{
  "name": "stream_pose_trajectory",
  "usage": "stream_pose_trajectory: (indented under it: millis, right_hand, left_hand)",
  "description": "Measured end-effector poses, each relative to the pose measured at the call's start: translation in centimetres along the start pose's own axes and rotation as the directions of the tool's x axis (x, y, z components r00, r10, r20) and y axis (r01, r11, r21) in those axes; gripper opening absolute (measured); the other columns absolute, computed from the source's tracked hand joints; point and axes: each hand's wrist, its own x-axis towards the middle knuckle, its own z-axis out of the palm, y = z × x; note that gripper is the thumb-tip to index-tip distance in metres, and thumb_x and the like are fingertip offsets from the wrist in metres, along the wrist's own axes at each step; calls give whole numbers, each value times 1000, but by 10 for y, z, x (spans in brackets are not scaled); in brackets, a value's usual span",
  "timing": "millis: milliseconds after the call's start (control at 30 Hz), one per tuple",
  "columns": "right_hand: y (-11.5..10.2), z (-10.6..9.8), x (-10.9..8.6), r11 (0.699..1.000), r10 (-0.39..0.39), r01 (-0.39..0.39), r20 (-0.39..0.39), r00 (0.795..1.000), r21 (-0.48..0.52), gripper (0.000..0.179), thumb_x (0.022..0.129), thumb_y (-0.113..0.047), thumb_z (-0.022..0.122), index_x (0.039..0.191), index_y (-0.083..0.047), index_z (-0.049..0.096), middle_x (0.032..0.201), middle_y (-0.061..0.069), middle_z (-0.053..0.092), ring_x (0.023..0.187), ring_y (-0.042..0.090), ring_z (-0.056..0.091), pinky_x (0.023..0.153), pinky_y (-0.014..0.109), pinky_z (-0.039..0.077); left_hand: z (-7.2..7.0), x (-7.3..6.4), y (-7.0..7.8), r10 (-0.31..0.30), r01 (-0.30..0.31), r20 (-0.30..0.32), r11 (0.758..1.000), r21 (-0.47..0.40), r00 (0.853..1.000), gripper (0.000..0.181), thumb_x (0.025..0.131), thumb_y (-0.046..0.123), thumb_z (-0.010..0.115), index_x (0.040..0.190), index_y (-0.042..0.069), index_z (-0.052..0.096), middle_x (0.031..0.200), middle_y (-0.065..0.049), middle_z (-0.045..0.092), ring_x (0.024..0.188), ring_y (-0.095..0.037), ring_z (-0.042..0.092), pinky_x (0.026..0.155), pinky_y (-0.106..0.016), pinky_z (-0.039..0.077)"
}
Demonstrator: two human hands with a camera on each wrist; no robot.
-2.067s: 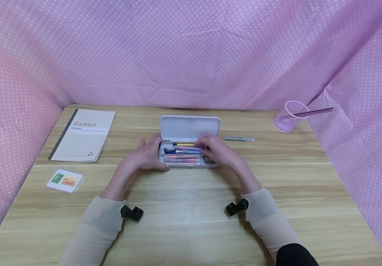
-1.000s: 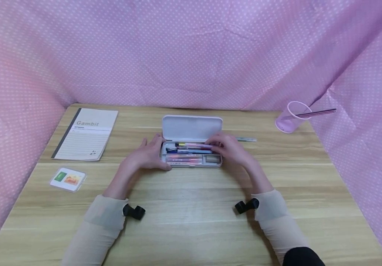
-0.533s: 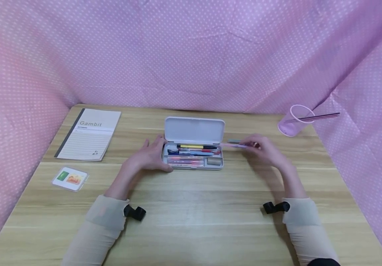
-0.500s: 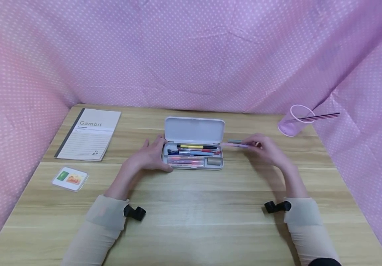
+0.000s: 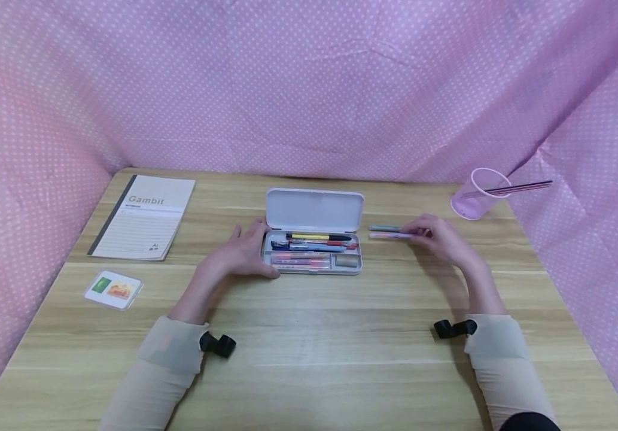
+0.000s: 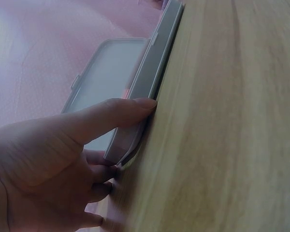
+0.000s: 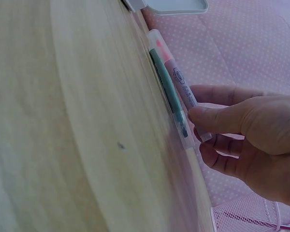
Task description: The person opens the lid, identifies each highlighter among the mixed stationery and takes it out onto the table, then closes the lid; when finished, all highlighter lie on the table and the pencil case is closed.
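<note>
The white pencil case (image 5: 314, 209) lies with its lid up, several pens and highlighters inside. My left hand (image 5: 236, 251) holds its left end, thumb (image 6: 146, 103) on the front wall and fingers around the side. To the right of the case, my right hand (image 5: 442, 240) pinches a pink-purple highlighter (image 7: 176, 72) by its right end between thumb and fingers. That highlighter lies parallel to a green highlighter (image 7: 166, 87) on the table, close in front of it. In the head view my right fingertips cover the right ends of both.
A pink cup (image 5: 470, 202) with thin dark sticks (image 5: 524, 187) stands at the back right. At the left lie a notebook (image 5: 144, 224) and, nearer, a clear-cased card (image 5: 113, 291). A pink dotted cloth (image 5: 309, 90) hangs behind the table.
My right hand has carried the pink-purple highlighter out of the pencil case to the right, down beside the green one. My left hand stays at the case's left end.
</note>
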Motion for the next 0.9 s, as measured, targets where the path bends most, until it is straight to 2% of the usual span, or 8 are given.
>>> stream_pose_trajectory:
  millis: [333, 667, 900]
  right_hand:
    - [-3, 0, -1, 1000, 30, -29, 26, 999, -11, 21, 90, 0, 73, 110, -6, 78, 102, 14, 75, 91, 26, 67, 79, 25, 54]
    - [-2, 5, 3, 998, 1, 0, 12, 1000, -62, 19, 87, 2, 75, 105, -4, 79, 97, 13, 76, 86, 24, 67, 77, 31, 56]
    - [-1, 8, 4, 997, 10, -9, 4, 1000, -79, 19, 87, 1, 76, 104, -6, 80, 97, 11, 76, 85, 25, 68, 76, 34, 56]
  left_hand:
    - [0, 1, 0, -18, 18, 15, 1000, 0, 1000, 101, 76, 44, 84, 151, 4, 29, 172, -26, 6, 159, -45, 15, 132, -60, -6]
    - [0, 1, 0, -27, 27, 22, 1000, 6, 999, 101, 77, 45, 83, 151, 5, 29, 173, -25, 5, 160, -44, 13, 132, -59, -5]
    - [1, 2, -1, -29, 29, 21, 1000, 3, 999, 101, 77, 45, 84, 152, 6, 28, 173, -25, 3, 160, -44, 10, 132, -59, -6]
